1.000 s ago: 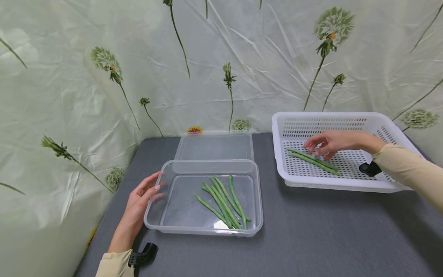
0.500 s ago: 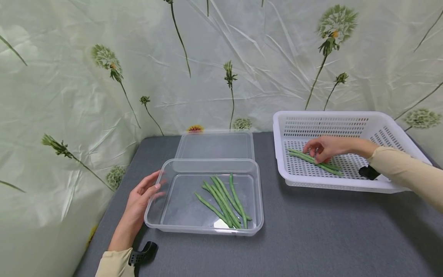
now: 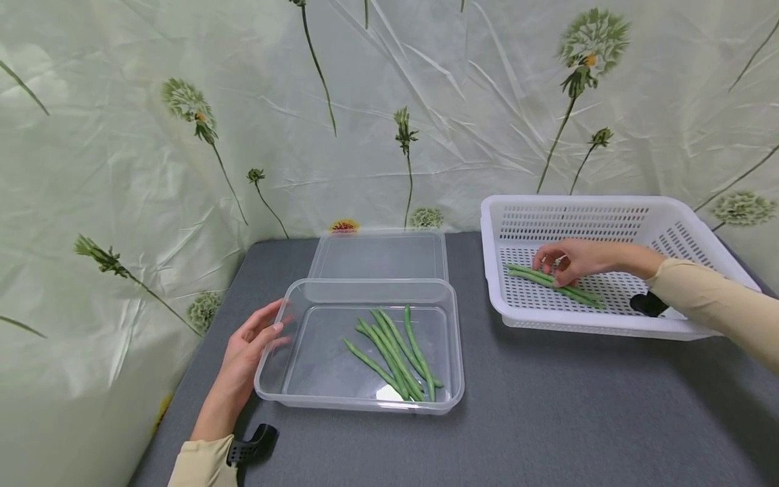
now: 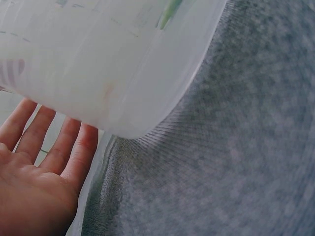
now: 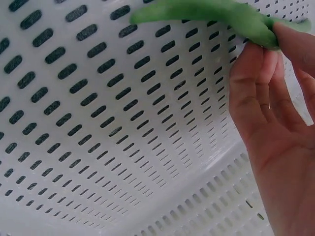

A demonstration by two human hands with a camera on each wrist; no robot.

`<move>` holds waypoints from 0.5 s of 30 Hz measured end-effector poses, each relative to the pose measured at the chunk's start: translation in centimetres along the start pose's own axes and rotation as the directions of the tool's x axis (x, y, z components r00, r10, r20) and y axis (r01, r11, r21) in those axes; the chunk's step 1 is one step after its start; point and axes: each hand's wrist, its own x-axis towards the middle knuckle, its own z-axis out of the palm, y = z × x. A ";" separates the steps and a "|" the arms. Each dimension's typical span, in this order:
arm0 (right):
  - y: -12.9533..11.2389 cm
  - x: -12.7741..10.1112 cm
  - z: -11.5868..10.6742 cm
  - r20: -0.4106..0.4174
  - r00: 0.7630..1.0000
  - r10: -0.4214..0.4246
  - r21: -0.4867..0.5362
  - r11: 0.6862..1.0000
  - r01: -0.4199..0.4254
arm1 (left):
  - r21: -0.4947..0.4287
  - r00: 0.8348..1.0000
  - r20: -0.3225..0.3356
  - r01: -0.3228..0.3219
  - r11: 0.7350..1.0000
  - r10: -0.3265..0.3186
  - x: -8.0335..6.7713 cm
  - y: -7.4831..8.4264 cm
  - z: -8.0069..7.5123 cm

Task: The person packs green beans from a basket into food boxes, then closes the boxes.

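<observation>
— What do we see at the right of the frame?

— Our right hand (image 3: 575, 259) reaches into the white perforated basket (image 3: 615, 211) at center right, thumb and fingers pinched on the green beans (image 3: 550, 281) lying on its slotted floor. The wrist view shows one bean (image 5: 206, 14) close up: smooth, bright green, tapering to a point at the left, clamped under the fingertips (image 5: 295, 42).

— And the left side?

— Our left hand (image 3: 249, 352) rests against the left wall of the clear plastic container (image 3: 304, 291) at lower center, fingers straight and slightly apart, touching the wall. Inside, toward its right half, lie several more long, slender green beans (image 3: 395, 352), roughly parallel and partly overlapping. Its clear lid (image 3: 379, 256) lies flat just behind it.

— What of the setting?

— Everything sits on a grey, fabric-textured tabletop (image 3: 548, 406). Behind it hangs a creased pale-green backdrop (image 3: 122, 135) printed with dandelion heads on long stems, filling the upper half of the frame and running down the left edge.
</observation>
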 end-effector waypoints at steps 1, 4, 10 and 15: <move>0.0 -0.1 0.0 -0.001 1.000 -0.002 0.001 1.000 0.002 | 0.002 1.000 0.001 0.002 1.000 -0.002 0.0 0.0 0.0; 0.0 -0.3 -0.1 -0.005 1.000 -0.010 0.003 1.000 0.010 | 0.002 1.000 0.004 0.010 1.000 -0.010 -0.1 0.0 0.1; -0.6 -1.3 -0.6 -0.066 0.997 0.026 -0.011 1.000 -0.027 | 0.007 1.000 0.000 0.009 1.000 -0.009 -0.1 0.0 0.1; -1.4 -1.9 -1.2 -0.097 0.995 0.034 -0.034 0.999 -0.037 | 0.011 1.000 0.000 -0.003 1.000 0.003 0.0 0.1 0.1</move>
